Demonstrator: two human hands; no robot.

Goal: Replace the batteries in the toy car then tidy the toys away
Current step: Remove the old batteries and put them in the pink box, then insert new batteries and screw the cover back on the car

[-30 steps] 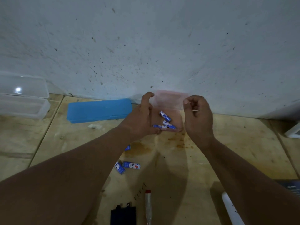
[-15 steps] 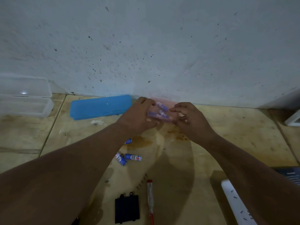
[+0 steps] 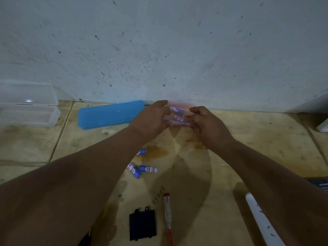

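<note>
A small clear pink plastic case [image 3: 178, 105] with blue batteries [image 3: 175, 110] inside sits between my two hands near the wall. My left hand [image 3: 150, 119] grips its left side with curled fingers, and my right hand [image 3: 204, 121] grips its right side. The lid lies down over the batteries. Three more blue batteries [image 3: 147, 169] lie loose on the floor below my left forearm. A black battery cover [image 3: 142, 224] and a red-capped screwdriver [image 3: 167, 215] lie nearer to me, with several tiny screws [image 3: 158, 195] beside them. The toy car is out of view.
A blue flat case [image 3: 111, 114] lies against the wall on the left. A clear plastic box [image 3: 26, 103] stands at the far left. A white power strip [image 3: 260, 221] lies at the lower right, with a dark object [image 3: 319, 183] at the right edge.
The pink case's lid stood open a second ago; it has come down over the batteries. Both hands have moved closer together around the case.
</note>
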